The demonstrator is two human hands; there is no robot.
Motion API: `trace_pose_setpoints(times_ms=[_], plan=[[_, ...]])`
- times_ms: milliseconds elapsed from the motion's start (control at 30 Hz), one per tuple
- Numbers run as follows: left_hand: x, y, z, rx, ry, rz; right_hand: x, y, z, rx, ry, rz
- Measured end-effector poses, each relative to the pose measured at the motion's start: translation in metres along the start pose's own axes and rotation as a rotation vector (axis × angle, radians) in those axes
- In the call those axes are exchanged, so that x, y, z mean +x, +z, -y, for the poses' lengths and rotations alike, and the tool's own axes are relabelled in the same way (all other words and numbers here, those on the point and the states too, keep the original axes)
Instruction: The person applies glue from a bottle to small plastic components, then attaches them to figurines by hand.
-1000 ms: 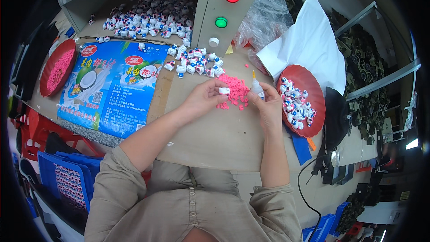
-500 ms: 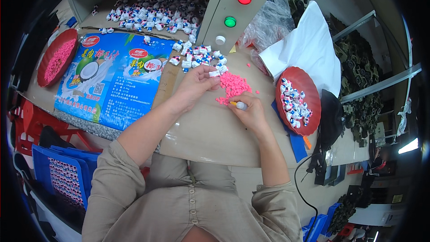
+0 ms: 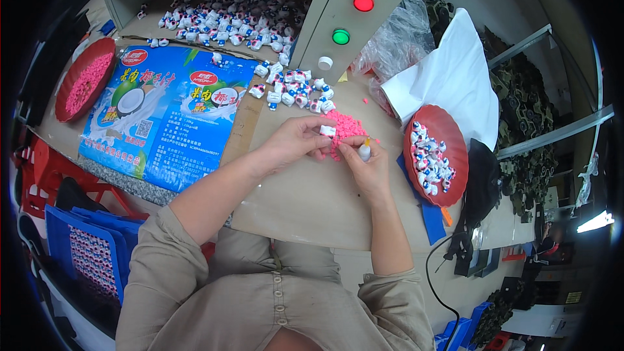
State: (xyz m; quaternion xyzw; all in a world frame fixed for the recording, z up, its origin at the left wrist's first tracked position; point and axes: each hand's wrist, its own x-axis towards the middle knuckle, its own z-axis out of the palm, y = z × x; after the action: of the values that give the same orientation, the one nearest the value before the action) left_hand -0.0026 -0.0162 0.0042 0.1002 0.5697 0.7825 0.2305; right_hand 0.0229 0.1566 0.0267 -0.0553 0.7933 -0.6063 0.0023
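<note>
My left hand (image 3: 300, 143) is closed with a small white figurine (image 3: 327, 130) pinched at its fingertips. Close beside it, my right hand (image 3: 368, 173) is closed around a small white glue-type bottle (image 3: 364, 152) with a yellow tip pointing up. The right thumb and forefinger reach toward the figurine; whether they pinch a pink piece is too small to tell. Just beyond both hands lies a pile of small pink pieces (image 3: 350, 126), partly hidden by the fingers. Behind the pile stands a cluster of white, blue and pink figurines (image 3: 298, 87).
A grey machine (image 3: 325, 23) with red and green buttons holds many figurines in its opening. On the right sits a red bowl (image 3: 460, 156) of figurines; a red bowl (image 3: 63, 107) of pink pieces is far left. A blue printed cardboard sheet (image 3: 169, 117) covers the left tabletop.
My left hand has brought the figurine nearer to me and rightward, close to my right hand. The bottle has turned from pointing left to pointing up. The whole view has shifted slightly.
</note>
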Motion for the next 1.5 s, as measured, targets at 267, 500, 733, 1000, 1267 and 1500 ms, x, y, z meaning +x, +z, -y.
trace_pose_setpoints(times_ms=[267, 500, 733, 1000, 1267, 1500], plan=[[0.001, 0.002, 0.006, 0.093, 0.036, 0.069, -0.001, 0.003, 0.002, 0.265, 0.085, -0.041], [-0.003, 0.008, 0.0, 0.181, 0.059, 0.069, 0.0, 0.008, -0.004, 0.275, 0.09, -0.011], [-0.003, 0.006, 0.003, 0.243, 0.061, 0.065, 0.0, 0.013, -0.009, 0.178, 0.033, -0.06], [-0.001, 0.013, 0.004, 0.063, -0.01, 0.022, 0.0, 0.013, -0.012, 0.157, -0.007, -0.095], [-0.002, 0.009, 0.003, 0.01, -0.029, -0.005, -0.002, 0.015, -0.008, 0.148, -0.007, -0.091], [-0.001, 0.017, 0.002, -0.048, -0.031, 0.001, -0.005, 0.015, -0.005, 0.118, 0.009, -0.086]])
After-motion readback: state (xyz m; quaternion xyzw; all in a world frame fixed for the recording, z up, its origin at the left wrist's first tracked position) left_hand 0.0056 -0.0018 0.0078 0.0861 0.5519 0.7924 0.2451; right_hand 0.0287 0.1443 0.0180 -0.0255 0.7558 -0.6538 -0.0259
